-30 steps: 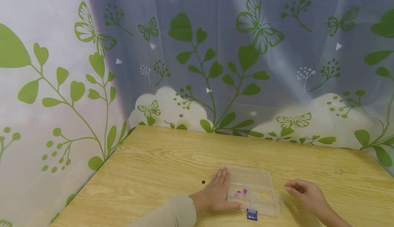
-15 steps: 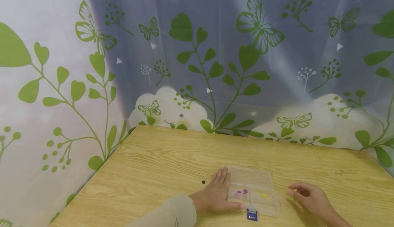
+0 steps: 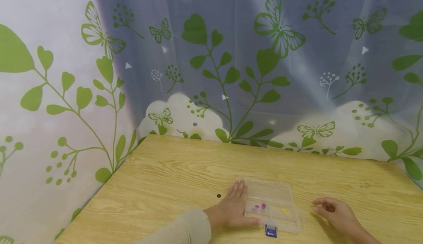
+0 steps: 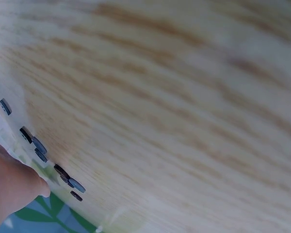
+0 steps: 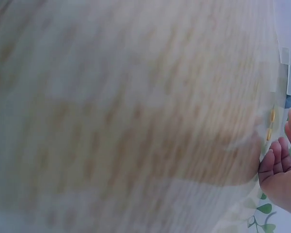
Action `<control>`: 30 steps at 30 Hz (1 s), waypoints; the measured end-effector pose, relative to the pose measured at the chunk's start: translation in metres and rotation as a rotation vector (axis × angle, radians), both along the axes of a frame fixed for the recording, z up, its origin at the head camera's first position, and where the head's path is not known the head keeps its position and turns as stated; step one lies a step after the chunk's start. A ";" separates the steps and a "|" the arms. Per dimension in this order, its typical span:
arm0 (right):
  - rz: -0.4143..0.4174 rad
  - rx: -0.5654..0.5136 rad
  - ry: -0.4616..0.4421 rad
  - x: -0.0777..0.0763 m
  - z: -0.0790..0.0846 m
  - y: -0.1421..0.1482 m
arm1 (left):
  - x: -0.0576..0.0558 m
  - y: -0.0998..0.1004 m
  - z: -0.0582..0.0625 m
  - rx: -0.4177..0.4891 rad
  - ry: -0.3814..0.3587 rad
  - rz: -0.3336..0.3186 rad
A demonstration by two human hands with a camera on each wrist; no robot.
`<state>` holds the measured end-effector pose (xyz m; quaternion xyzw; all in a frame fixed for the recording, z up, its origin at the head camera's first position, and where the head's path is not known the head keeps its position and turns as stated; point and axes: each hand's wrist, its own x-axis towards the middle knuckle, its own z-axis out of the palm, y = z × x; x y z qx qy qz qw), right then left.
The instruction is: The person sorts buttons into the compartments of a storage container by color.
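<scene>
A clear box (image 3: 272,192) lies between your two hands, small buttons around.
Nearest you, the blue clasp (image 3: 271,230) marks the box's six o'clock. Your left hand (image 3: 231,208) lies released and flat at its nine; I advise light pressure there, so the box should not slide. Your right hand (image 3: 335,214) is apart at its three, fingers loosely bent, no button visible in them. Yellow buttons (image 5: 272,115) are near its fingertips; probably a pinch by the rim serves best. Purple buttons (image 3: 263,206) are inside the box. A black button (image 3: 219,196) lies at your left hand's ten o'clock. The table (image 3: 185,163) is yellowish wood; beyond, at twelve, hangs a leaf-printed cloth (image 3: 228,53).
</scene>
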<state>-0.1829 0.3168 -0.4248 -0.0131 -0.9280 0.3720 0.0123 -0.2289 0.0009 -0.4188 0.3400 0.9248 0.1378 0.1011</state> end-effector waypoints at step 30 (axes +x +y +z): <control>0.026 0.125 0.022 -0.005 -0.003 -0.003 | -0.003 0.001 -0.006 -0.007 0.005 0.001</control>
